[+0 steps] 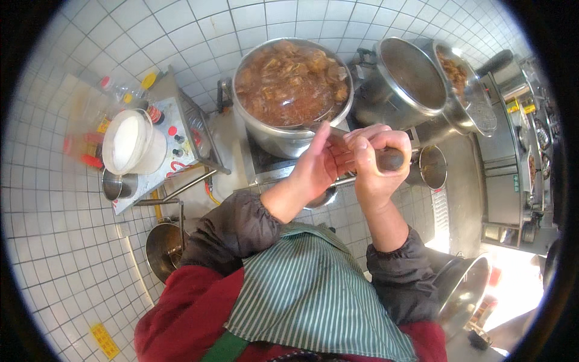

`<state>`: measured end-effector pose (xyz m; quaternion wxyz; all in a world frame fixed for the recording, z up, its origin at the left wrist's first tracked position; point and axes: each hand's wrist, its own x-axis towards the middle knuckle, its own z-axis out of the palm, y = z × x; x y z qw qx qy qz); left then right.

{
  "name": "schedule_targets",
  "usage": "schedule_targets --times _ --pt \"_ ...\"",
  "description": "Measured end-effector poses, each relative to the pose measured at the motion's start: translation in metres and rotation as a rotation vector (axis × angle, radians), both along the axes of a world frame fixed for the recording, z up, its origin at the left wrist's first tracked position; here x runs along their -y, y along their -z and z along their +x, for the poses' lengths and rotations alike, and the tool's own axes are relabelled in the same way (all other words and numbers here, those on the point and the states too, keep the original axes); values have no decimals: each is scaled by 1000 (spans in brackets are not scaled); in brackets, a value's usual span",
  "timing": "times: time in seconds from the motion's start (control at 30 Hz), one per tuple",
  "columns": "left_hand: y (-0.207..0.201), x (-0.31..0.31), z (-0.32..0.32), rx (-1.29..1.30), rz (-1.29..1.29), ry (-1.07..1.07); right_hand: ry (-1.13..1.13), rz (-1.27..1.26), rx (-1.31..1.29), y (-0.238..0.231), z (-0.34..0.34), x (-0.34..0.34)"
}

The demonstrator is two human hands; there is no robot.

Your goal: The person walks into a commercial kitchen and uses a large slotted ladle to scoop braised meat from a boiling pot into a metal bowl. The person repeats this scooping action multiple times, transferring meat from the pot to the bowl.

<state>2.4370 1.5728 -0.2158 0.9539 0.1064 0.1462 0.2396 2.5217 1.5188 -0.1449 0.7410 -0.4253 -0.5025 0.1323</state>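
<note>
My right hand [379, 151] is wrapped round the thick, rounded brown end of a long-handled stirring tool [389, 159]. Its shaft slants away toward the near rim of a large steel pot [289, 134], and the working end cannot be made out. My left hand [318, 164] is beside the shaft, palm showing, thumb raised and fingers stretched toward my right hand; whether it bears on the shaft is unclear. Brown chunks of meat [292, 75] fill the pot in a reddish-brown, glossy broth.
To the right stand a tilted steel pot [416, 78] and a strainer [482, 111] by more brown food. At left a small table [181, 145] bears a white bucket [136, 142] and bottles [123, 90]. Lower down are a steel pot [161, 250] and a large bowl [467, 289].
</note>
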Motion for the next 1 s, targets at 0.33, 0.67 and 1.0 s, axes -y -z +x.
schedule_targets --times 0.33,0.67,1.0 --pt "70 -80 56 -5 228 -304 116 3 190 18 8 -68" --pt "59 -30 48 -108 37 -107 4 -282 -32 38 33 7" --pt "40 -8 5 -260 166 21 -110 -264 95 38 -13 47"
